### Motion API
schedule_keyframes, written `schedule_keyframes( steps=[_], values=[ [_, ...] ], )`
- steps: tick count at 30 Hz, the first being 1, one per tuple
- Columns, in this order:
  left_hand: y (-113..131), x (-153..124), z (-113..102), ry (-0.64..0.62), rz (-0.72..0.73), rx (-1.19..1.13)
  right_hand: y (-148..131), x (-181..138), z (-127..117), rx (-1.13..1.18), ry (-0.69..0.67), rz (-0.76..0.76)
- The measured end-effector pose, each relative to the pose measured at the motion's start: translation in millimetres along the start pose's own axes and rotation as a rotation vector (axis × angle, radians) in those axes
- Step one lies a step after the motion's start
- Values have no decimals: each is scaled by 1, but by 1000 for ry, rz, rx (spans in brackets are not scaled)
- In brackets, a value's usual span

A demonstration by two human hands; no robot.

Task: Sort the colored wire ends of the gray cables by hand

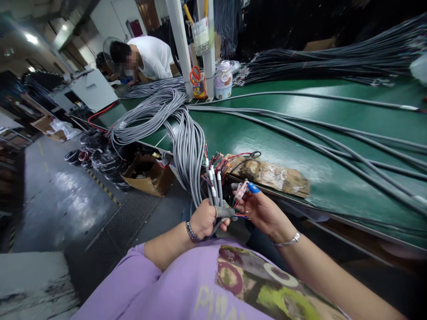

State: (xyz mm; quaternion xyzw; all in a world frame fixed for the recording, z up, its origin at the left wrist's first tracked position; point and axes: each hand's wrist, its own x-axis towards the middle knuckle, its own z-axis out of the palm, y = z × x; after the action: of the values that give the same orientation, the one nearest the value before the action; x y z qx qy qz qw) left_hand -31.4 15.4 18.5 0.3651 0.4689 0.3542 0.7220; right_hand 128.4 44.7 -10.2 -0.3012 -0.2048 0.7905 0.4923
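Observation:
My left hand (208,218) is closed around a grey cable (218,227), with a dark grey covering on a finger. Thin coloured wires (240,216) fan out of the cable end toward my right hand (260,210). That hand's fingers are bent together at these wires; a blue cover sits on one fingertip and a pinkish wrap on another. Just beyond my left hand, several grey cable ends (213,178) with white sleeves and bare coloured wires stick up. They belong to a thick bundle of grey cables (188,151) hanging over the table edge.
A worn wooden board (271,175) lies at the edge of the green table (233,138). Long grey cables (300,126) cross the tabletop. Red-handled scissors (195,74) and a lilac bottle (223,80) stand by a post. A co-worker (151,55) bends over the far end. A cardboard box (150,175) sits below.

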Motion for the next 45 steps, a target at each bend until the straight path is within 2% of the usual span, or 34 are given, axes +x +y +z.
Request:
schedule_keyframes(
  steps=[7, 17, 27, 32, 36, 38, 42, 45],
  values=[
    [-2, 5, 13, 122, 57, -118, -1, 1, 2, -6, 41, -37],
    [-3, 11, 16, 139, 33, -75, 3, 5, -3, -27, 27, -49],
    [-8, -3, 12, 145, 93, -104, -2, 1, 2, 67, 32, 43],
    [-7, -3, 11, 190, 117, -147, -1, 3, 1, 22, 74, -29],
    [-2, 0, 16, 198, 111, -140, 7, 1, -2, -143, 118, -260],
    [-1, 0, 18, 189, 102, -127, 8, 1, -3, -206, 128, -312],
    [-3, 3, 20, 172, 100, -124, 7, 4, 0, -113, 38, -137],
    [-4, 4, 20, 180, 95, -120, 6, 8, 1, -16, 10, -79]
  ],
)
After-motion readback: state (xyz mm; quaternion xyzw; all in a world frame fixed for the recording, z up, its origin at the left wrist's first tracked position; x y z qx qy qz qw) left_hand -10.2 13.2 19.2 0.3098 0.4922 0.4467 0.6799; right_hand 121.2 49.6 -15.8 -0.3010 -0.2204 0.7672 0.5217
